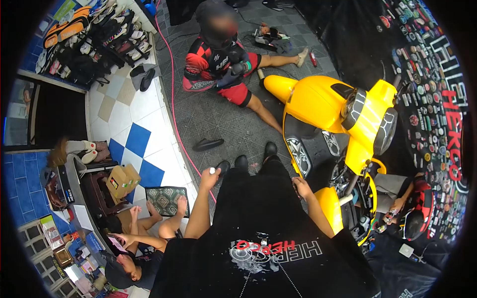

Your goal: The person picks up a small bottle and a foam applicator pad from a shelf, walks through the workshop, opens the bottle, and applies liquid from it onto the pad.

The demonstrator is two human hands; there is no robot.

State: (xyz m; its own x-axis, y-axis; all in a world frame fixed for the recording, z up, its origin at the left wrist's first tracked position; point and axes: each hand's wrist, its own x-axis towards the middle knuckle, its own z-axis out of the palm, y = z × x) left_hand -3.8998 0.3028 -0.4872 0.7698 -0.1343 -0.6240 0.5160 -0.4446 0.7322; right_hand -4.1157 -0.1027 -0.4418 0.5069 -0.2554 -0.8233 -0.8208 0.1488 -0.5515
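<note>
My left hand [209, 179] is closed around a small object whose round white end [212, 170] sticks out at the top; the rest of it is hidden in my fist. My right hand [301, 188] hangs beside my right thigh with its fingers curled, and a dark edge shows at them that I cannot identify. Just beyond that hand stands a yellow scooter [318, 102] with a black footboard [310, 144]. Neither hand visibly touches the scooter. My black shirt [278, 213] fills the lower middle.
A person in red and black [218, 64] sits on the grey mat [233, 134] by the scooter's rear. Another crouches near its front wheel, in a red cap [420, 218]. At left, a seated person holds a pink phone [117, 243]. A pink hose [174, 99] crosses the floor.
</note>
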